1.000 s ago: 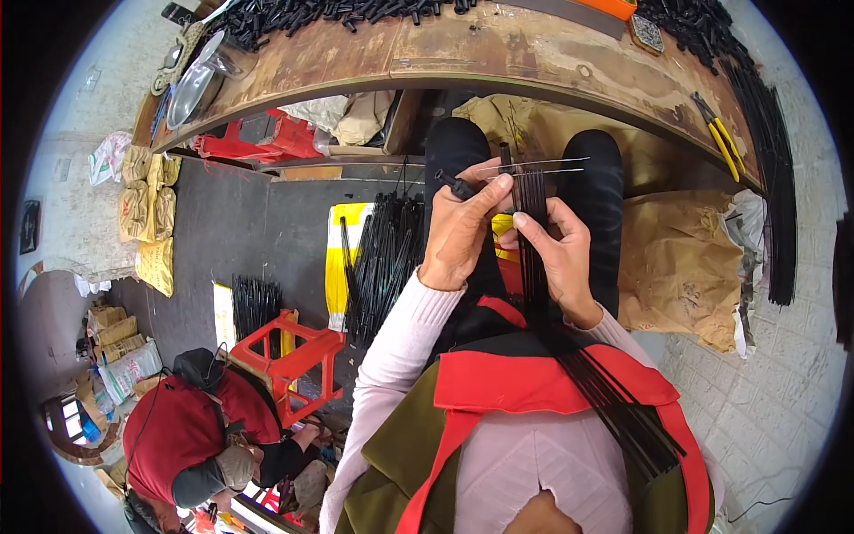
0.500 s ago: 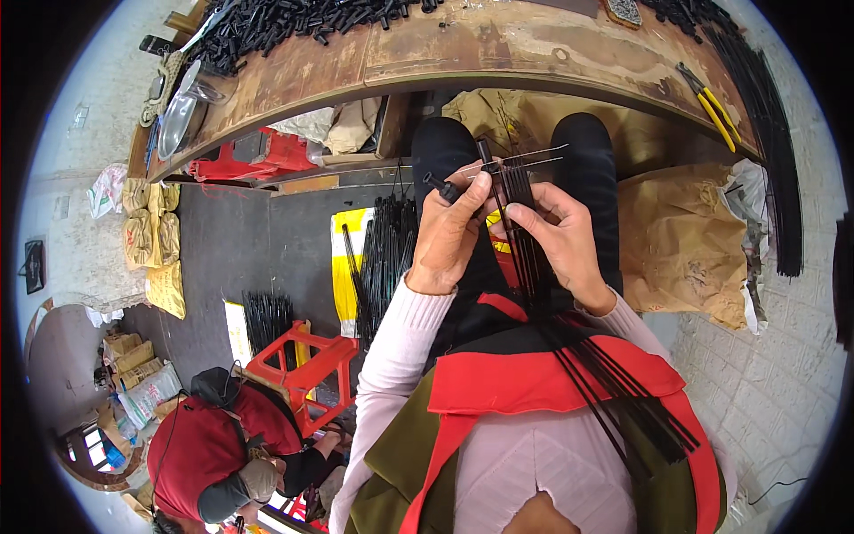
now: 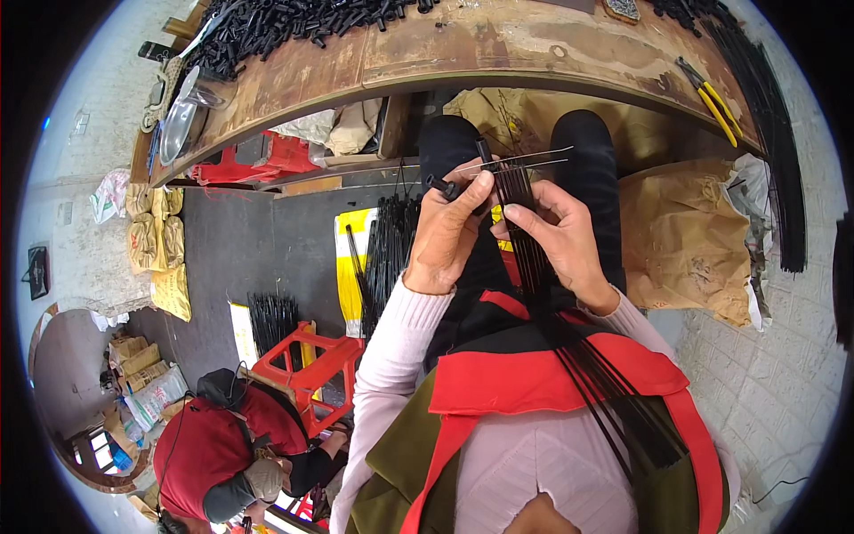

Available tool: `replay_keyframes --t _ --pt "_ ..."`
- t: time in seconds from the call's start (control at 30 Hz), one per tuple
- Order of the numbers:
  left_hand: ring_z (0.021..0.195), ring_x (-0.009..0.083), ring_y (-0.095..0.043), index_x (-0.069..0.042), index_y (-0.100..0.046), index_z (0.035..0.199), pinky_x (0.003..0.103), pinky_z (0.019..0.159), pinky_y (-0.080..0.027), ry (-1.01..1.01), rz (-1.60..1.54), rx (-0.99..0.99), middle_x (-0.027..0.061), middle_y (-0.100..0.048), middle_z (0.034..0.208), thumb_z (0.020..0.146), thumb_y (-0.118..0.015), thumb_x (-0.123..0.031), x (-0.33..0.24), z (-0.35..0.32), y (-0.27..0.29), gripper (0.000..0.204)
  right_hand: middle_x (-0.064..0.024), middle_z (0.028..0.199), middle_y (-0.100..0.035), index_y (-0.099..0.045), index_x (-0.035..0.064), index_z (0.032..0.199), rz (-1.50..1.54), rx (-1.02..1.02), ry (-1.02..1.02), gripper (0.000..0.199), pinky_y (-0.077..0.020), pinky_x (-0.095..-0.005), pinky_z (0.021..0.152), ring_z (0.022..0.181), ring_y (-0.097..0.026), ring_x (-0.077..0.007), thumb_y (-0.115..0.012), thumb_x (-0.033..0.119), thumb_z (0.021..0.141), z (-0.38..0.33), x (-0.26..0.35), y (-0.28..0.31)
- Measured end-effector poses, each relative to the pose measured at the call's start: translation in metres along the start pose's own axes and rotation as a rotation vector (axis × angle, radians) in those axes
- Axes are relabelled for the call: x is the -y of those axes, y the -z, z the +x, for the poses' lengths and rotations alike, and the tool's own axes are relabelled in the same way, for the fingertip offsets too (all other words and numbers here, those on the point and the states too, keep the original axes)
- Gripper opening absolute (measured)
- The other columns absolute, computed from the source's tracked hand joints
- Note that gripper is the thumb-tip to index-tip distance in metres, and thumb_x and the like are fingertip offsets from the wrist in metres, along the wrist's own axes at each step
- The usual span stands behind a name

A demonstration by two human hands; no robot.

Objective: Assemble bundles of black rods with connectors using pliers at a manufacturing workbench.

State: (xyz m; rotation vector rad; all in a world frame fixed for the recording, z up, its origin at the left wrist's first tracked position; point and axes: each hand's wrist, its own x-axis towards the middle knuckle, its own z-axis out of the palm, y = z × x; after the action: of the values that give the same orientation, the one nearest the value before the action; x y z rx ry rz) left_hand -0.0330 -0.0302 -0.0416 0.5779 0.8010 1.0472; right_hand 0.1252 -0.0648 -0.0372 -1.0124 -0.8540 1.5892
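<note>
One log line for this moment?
left hand: pinches black cap | right hand: grips black rods | bench: beyond knees

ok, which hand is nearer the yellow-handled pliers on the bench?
Right. The right hand is below and left of the yellow-handled pliers, gripping the bundle of thin black rods. The left hand sits farther left, pinching a small black piece.

Pliers [image 3: 709, 100] on workbench [image 3: 498, 44], right
</note>
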Motion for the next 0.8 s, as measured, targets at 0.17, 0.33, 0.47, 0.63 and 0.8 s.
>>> replay_keyframes --t 0.17,0.33,0.47,0.63,0.8 --pt "0.089 0.0107 -0.059 0.001 -0.059 0.123 0.026 0.081 -0.048 0.056 -0.047 0.044 0.0031 -0.066 0.101 0.094 -0.066 -0.019 0.001 0.0 0.002 0.036 -0.0088 0.093 -0.067 -0.06 -0.0051 0.109 -0.003 0.018 0.0 0.019 -0.0555 -0.0273 0.073 0.081 -0.067 -0.0153 -0.063 0.007 0.094 0.001 -0.002 0.004" --pt "0.1 0.0167 -0.064 -0.001 -0.055 0.126 0.029 0.075 -0.055 0.057 0.05 0.143 0.0108 -0.065 0.116 0.097 -0.059 -0.03 0.0 0.004 0.008 0.041 -0.0089 0.093 -0.067 -0.06 -0.0055 0.11 0.078 0.112 -0.066 0.023 -0.055 -0.029 0.073 0.079 -0.067 -0.017 -0.065 0.01 0.093 0.008 -0.001 0.014" --pt "0.103 0.0169 -0.063 -0.001 -0.055 0.126 0.029 0.075 -0.055 0.059 0.074 0.123 0.0115 -0.064 0.12 0.097 -0.059 -0.031 0.002 0.003 0.011 0.042 -0.0092 0.092 -0.066 -0.061 -0.0054 0.112 0.137 0.143 -0.134 0.026 -0.0547 -0.0301 0.073 0.079 -0.067 -0.018 -0.065 0.012 0.093 0.007 -0.001 0.015" --pt "0.1 0.0185 -0.065 -0.001 -0.055 0.126 0.029 0.072 -0.057 0.133 -0.033 0.181 0.0137 -0.062 0.124 0.097 -0.06 -0.032 0.005 0.005 0.014 0.042 -0.0096 0.093 -0.066 -0.062 -0.0052 0.112 0.086 0.093 -0.106 0.025 -0.055 -0.0307 0.074 0.079 -0.067 -0.0185 -0.065 0.011 0.093 0.004 0.001 0.013" --pt "0.095 0.0164 -0.064 -0.001 -0.057 0.12 0.028 0.074 -0.055 0.15 -0.06 0.141 0.0104 -0.064 0.114 0.095 -0.063 -0.023 0.0 0.006 0.018 0.033 -0.0099 0.096 -0.067 -0.06 -0.0039 0.113 0.195 0.147 -0.147 0.026 -0.0554 -0.0317 0.077 0.08 -0.067 -0.0193 -0.066 0.011 0.092 0.005 -0.002 0.016"
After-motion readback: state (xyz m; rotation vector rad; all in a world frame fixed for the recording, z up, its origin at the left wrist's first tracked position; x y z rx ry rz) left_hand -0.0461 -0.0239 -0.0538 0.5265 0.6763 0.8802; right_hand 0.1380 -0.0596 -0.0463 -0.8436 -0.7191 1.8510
